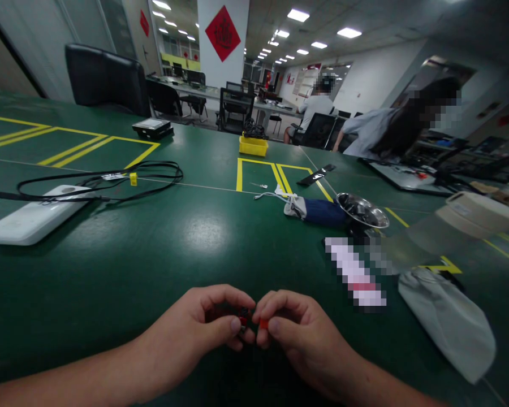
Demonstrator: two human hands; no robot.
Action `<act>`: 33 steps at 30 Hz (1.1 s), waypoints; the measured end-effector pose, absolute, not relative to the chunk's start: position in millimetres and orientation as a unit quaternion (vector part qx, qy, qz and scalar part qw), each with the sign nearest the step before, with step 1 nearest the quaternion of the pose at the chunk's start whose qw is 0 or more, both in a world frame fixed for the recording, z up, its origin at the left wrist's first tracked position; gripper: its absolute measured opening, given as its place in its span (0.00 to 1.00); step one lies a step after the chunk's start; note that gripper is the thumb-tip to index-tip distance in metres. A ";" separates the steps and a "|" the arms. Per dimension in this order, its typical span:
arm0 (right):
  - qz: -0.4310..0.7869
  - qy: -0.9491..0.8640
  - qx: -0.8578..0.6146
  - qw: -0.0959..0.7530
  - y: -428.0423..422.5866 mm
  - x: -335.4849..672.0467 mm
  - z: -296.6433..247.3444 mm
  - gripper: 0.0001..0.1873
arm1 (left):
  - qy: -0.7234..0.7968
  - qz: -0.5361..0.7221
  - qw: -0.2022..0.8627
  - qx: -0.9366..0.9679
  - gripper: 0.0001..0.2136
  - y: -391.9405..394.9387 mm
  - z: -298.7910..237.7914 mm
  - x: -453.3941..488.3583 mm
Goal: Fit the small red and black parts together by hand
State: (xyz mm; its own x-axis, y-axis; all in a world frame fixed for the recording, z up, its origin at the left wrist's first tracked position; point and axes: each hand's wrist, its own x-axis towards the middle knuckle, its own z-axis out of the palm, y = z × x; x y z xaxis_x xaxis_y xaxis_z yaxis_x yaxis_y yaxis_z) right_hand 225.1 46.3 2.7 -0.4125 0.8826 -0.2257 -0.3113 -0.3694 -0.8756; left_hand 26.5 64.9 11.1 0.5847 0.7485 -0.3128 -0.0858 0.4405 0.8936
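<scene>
Close to the near edge of the green table (203, 265), my two hands meet with their fingertips almost touching. My left hand (214, 319) is closed on a small red and black piece (243, 320), pinched between thumb and fingers. In my right hand (290, 322), thumb and fingertips pinch a small orange-red piece (263, 323). Fingers cover much of both pieces, so their exact kind does not show. I cannot tell whether the two pieces touch each other.
To the left lie a white power bank (38, 217) and a looped black cable (152, 169). On the right are a phone (352, 271), a metal bowl (365, 210), a bottle (432, 237) and a grey pouch (447, 322). A yellow box (253, 146) stands farther back. Two people sit beyond.
</scene>
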 end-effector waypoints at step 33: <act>0.755 -0.385 -0.354 0.394 47.4 226.7 1.7 0.04 | 0.360 0.270 0.784 0.426 0.14 64.7 11.2 25.7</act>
State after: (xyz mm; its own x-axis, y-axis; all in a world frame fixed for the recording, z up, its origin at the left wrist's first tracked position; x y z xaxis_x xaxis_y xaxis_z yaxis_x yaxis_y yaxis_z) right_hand 226.7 47.4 1.7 -0.4377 0.8687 -0.2318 -0.3226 -0.3924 -0.8614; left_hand 25.7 64.7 11.2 0.5942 0.7314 -0.3345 -0.1173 0.4903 0.8636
